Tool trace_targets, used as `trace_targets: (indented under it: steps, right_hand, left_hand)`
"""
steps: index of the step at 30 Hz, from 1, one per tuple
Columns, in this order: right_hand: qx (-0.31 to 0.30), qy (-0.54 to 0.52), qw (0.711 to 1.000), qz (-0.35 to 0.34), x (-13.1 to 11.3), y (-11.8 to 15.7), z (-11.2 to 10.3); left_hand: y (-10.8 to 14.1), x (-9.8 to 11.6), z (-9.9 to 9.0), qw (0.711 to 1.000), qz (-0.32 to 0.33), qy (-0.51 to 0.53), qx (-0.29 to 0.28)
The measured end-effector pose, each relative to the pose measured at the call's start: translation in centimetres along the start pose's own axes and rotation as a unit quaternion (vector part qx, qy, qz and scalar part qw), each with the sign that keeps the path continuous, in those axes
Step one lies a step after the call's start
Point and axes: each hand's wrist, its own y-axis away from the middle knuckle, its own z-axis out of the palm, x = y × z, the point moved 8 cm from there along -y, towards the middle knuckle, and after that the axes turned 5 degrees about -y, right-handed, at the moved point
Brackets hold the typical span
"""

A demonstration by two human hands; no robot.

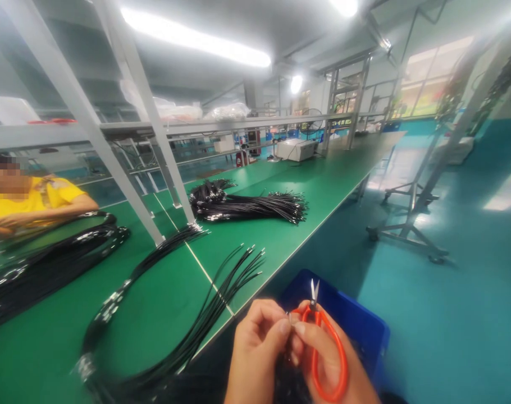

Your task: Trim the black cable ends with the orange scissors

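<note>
My right hand (pixel 329 359) holds a pair of scissors (pixel 338 359) with orange handles, its short blades pointing up and slightly parted. The thumb and fingers of that hand also pinch close to my left hand (pixel 261 345). Between the fingertips of my left hand is a tiny end of something, too small to make out. Just left of both hands, a bundle of black cables (pixel 215 314) with silvery tips curves over the green table (pixel 163 314). Dark material shows below my hands, mostly hidden.
A blue bin (pixel 373 320) stands beneath my hands by the table edge. More black cable bundles (pixel 255 207) lie further along, past grey rack posts (pixel 163 118). At left, a person in yellow (pixel 57 193) sits behind coiled cables (pixel 49 269). A wheeled stand (pixel 411 224) is at right.
</note>
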Motion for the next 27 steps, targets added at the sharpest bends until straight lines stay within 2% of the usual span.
trace_targets:
  steps: [4, 10, 12, 14, 16, 18, 20, 22, 25, 27]
  right_hand:
    - [-0.023, 0.007, 1.000, 0.017, 0.3, -0.4, 0.2]
    - [-0.048, -0.003, 0.999, 0.004, 0.2, -0.7, 0.9]
    - [-0.044, -0.002, 0.999, 0.011, 0.2, -0.7, 0.8]
    - [-0.033, -0.006, 0.999, 0.016, 0.3, -0.7, 0.7]
    - [-0.023, -0.018, 0.999, 0.020, 0.4, -0.6, 0.6]
    - [-0.015, -0.032, 0.999, 0.016, 0.5, -0.6, 0.7]
    - [-0.009, -0.038, 0.999, 0.010, 0.5, -0.6, 0.8]
    - [-0.009, -0.038, 0.999, 0.010, 0.5, -0.5, 1.1]
    - [-0.021, -0.038, 0.999, 0.028, 0.2, -0.4, 1.9]
    - [-0.028, -0.023, 0.999, 0.039, 0.1, -0.5, 2.4]
  left_hand:
    - [-0.1, -0.4, 0.0, 0.998, -0.036, 0.049, 0.004]
    - [-0.3, -0.8, -0.6, 1.000, -0.015, -0.010, -0.002]
    - [-0.3, -0.3, -1.3, 0.998, 0.002, -0.064, 0.024]
    - [0.1, 1.3, -2.2, 0.979, 0.062, -0.179, 0.078]
    - [0.8, 3.8, -2.2, 0.932, 0.159, -0.300, 0.124]
    - [1.6, 5.6, -1.4, 0.883, 0.240, -0.381, 0.131]
    - [2.1, 6.4, -0.3, 0.855, 0.276, -0.426, 0.107]
    - [2.2, 6.7, 0.2, 0.853, 0.280, -0.431, 0.090]
    - [2.0, 7.0, 0.5, 0.871, 0.264, -0.407, 0.075]
    - [1.6, 7.1, 0.9, 0.868, 0.245, -0.430, 0.039]
